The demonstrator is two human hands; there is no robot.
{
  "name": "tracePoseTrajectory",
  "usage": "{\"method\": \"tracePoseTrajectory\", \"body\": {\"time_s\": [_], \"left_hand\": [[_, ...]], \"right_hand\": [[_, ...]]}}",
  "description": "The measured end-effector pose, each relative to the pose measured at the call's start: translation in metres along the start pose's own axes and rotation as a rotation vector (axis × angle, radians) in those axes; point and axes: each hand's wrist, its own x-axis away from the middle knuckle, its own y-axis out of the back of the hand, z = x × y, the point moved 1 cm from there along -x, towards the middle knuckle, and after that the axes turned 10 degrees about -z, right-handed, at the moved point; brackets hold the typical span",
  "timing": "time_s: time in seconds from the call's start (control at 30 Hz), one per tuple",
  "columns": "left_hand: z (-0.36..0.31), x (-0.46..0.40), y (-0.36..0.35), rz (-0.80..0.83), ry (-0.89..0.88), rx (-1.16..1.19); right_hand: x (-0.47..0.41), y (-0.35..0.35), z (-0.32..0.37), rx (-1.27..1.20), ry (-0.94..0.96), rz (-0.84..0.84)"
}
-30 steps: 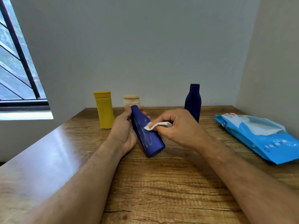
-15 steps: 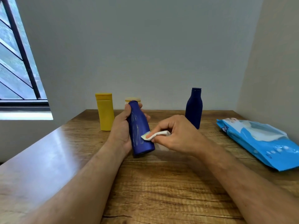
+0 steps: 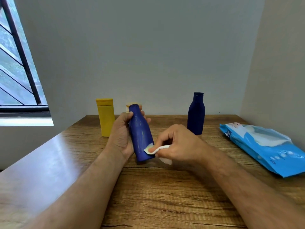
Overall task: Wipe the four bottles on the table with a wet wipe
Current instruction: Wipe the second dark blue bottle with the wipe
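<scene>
The left hand [image 3: 121, 134] grips a dark blue bottle [image 3: 141, 134] from its left side, thumb near the neck and fingertips showing past the far edge; the palm side of the grip is hidden behind the bottle. The bottle is held just above the wooden table [image 3: 165, 195], its long axis tilted, with the capped end pointing up and away toward the wall and the base pointing down and toward the viewer; whether the base touches the table cannot be told. The right hand [image 3: 178, 144] pinches a folded white wet wipe [image 3: 156, 150] between thumb and curled fingers and presses it against the lower right part of the bottle, close to the base; part of the wipe is tucked under the hand and hangs out below it. Behind the held bottle stands a tan-capped bottle [image 3: 134, 104], of which only the top shows, the rest being covered by the hand and the blue bottle. Just to the left stands a yellow bottle [image 3: 105, 117], upright. Well to the right stands a second dark blue bottle [image 3: 196, 114], also upright. A blue packet of wipes [image 3: 270, 149] lies flat at the right edge of the table, its near corner cut off by the frame. A barred window [image 3: 16, 71] is partly visible at far left.
</scene>
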Motion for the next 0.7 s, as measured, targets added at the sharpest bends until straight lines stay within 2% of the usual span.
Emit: {"method": "tracePoseTrajectory", "body": {"time_s": [0.07, 0.13, 0.23, 0.3, 0.4, 0.53, 0.6, 0.7], "left_hand": [[0.002, 0.002, 0.000, 0.007, 0.020, -0.007], [0.005, 0.007, -0.003, 0.045, 0.075, -0.032], [0.011, 0.013, -0.006, 0.109, 0.145, -0.102], [0.014, 0.013, -0.005, 0.129, 0.160, -0.134], [0.014, 0.010, -0.005, 0.121, 0.156, -0.119], [0.009, 0.007, -0.005, 0.041, 0.125, -0.079], [0.008, 0.006, -0.005, 0.012, 0.128, -0.097], [0.012, 0.010, -0.007, 0.066, 0.174, -0.111]], "right_hand": [[0.000, 0.000, 0.002, -0.017, 0.053, -0.052], [-0.002, 0.000, 0.002, -0.046, 0.107, -0.205], [-0.006, 0.004, -0.002, -0.093, 0.099, -0.434], [-0.006, 0.006, -0.002, -0.141, 0.085, -0.486], [-0.004, 0.007, -0.001, -0.162, 0.053, -0.369], [-0.001, -0.002, -0.002, 0.036, -0.022, -0.008], [-0.001, -0.005, -0.002, 0.056, 0.006, 0.007], [-0.003, -0.002, 0.000, 0.025, 0.081, -0.144]]}}
